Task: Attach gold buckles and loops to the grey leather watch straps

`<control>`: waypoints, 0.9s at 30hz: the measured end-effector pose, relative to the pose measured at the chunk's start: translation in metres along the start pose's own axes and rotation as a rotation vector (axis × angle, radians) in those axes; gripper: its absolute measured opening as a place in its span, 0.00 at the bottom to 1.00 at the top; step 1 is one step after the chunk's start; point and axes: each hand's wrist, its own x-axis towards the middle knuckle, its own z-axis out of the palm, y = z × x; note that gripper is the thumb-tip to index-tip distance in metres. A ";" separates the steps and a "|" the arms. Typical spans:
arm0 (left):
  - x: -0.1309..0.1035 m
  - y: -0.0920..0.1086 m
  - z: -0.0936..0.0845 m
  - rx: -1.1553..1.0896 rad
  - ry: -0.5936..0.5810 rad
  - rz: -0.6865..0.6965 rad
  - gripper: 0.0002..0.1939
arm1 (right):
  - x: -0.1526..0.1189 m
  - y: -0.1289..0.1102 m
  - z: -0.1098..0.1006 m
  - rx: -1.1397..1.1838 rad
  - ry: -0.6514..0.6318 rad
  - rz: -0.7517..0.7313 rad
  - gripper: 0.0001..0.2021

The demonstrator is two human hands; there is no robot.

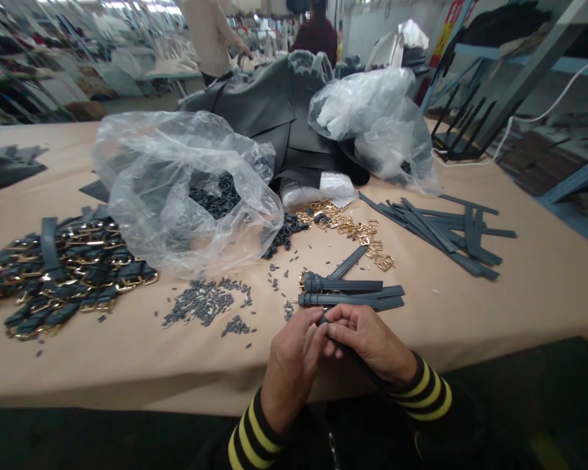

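My left hand point(294, 356) and my right hand point(372, 339) meet at the table's front edge, fingertips pinched together on a dark grey strap point(357, 360). The strap runs down beneath my right palm; its end between the fingers is mostly hidden. Just beyond my hands lie several dark straps point(355, 286) with gold buckles point(302, 279) at their left ends. Behind them spreads a row of loose gold buckle frames point(355, 228), beside a heap of small dark loops point(287, 233). Tiny dark pieces point(200, 301) are scattered to the left of my hands.
Left stands a pile of buckled straps point(73, 267). A clear plastic bag point(186, 189) holds more loops; another bag point(372, 124) sits behind. Plain strips point(441, 228) lie right, near a black router point(458, 140). Dark sheet material point(259, 98) is heaped at the back. Two people stand beyond.
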 end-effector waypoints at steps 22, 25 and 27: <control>0.020 -0.012 0.010 0.187 0.154 0.157 0.08 | 0.009 -0.015 -0.001 -0.531 0.181 -0.191 0.06; 0.029 -0.015 0.012 0.174 0.123 0.198 0.07 | 0.011 -0.015 -0.002 -0.616 0.227 -0.235 0.06; 0.033 -0.015 0.015 0.192 0.116 0.212 0.07 | 0.013 -0.015 -0.003 -0.669 0.251 -0.265 0.06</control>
